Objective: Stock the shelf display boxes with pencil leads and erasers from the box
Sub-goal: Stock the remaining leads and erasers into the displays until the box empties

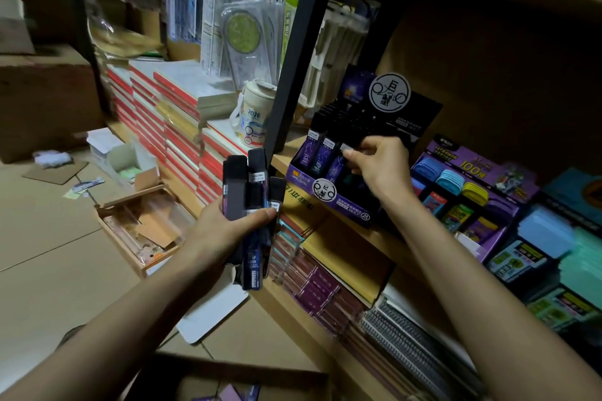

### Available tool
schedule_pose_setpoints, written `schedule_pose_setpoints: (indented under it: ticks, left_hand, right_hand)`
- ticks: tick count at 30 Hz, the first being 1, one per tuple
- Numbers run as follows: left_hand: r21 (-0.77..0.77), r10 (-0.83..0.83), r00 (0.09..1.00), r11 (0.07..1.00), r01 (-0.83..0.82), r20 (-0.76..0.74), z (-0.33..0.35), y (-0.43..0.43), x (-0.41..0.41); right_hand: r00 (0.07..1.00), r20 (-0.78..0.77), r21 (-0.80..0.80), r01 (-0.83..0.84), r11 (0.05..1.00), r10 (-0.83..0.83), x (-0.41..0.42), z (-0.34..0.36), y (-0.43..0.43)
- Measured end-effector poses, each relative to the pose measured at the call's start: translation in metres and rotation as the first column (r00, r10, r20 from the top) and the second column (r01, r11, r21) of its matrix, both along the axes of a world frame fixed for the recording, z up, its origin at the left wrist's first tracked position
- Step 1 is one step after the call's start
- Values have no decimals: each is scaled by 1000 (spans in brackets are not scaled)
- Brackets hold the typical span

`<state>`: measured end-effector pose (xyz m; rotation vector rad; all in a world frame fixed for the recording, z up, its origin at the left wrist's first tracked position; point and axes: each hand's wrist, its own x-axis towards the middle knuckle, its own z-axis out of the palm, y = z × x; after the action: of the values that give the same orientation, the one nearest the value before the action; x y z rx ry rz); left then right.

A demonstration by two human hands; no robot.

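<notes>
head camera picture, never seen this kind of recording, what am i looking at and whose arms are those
There is no machine here. The single picture comes from a camera worn on a person's head, looking forward and down, so the two arms reaching in are that person's own. The left hand grips a bundle of pencil lead cases. The right hand pinches one lead case at the front row of a purple display box, which stands on a wooden shelf. To the right of it stands a second display box with coloured erasers. At the bottom edge, part of a cardboard box shows.
</notes>
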<state>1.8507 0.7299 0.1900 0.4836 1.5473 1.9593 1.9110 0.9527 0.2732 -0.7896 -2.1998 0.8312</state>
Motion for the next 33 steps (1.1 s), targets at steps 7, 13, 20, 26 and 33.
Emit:
schedule_pose_setpoints:
  ticks: [7, 13, 20, 26, 33]
  left_hand:
    - [11, -12, 1000, 1000, 12, 1, 1, 7, 4]
    - [15, -22, 1000, 1000, 23, -20, 2, 11, 9]
    - [6, -22, 999, 1000, 22, -28, 0, 13, 11]
    - [-6, 79, 995, 997, -80, -60, -1, 7, -1]
    - [-24, 96, 995, 995, -97, -12, -6, 3, -13]
  right_hand:
    - [992, 116, 116, 33, 993, -47, -4, -7, -1]
    - [975, 208, 326, 10, 945, -82, 23, -2, -28]
    - [931, 47, -413, -313, 856, 363, 31, -19, -88]
    - [969, -151, -423, -242, 873, 195, 29, 2, -77]
    - [957, -287, -21, -38, 999, 31, -4, 25, -43]
